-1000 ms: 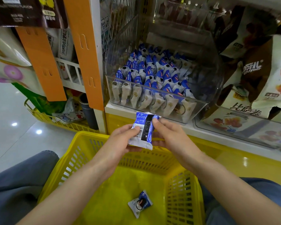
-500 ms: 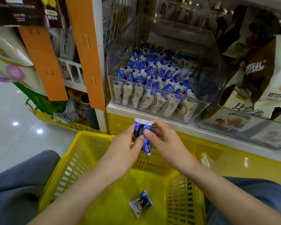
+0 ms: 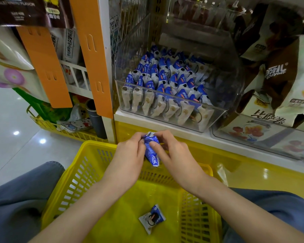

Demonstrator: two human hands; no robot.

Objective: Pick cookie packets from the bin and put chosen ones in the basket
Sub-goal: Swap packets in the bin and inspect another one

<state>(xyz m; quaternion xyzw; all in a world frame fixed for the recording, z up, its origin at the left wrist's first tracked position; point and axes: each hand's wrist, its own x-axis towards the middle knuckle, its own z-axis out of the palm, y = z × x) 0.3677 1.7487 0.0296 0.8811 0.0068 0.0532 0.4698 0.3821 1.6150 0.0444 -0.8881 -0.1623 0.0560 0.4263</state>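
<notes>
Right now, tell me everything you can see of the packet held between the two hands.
The held packet is a small blue pouch of glossy film, with a white crimped top end and white lettering near its bottom. It looks creased, roughly upright, bottom tilted right. It hangs over the far rim of the yellow basket. The left hand pinches its left side; the right hand pinches its front.
</notes>
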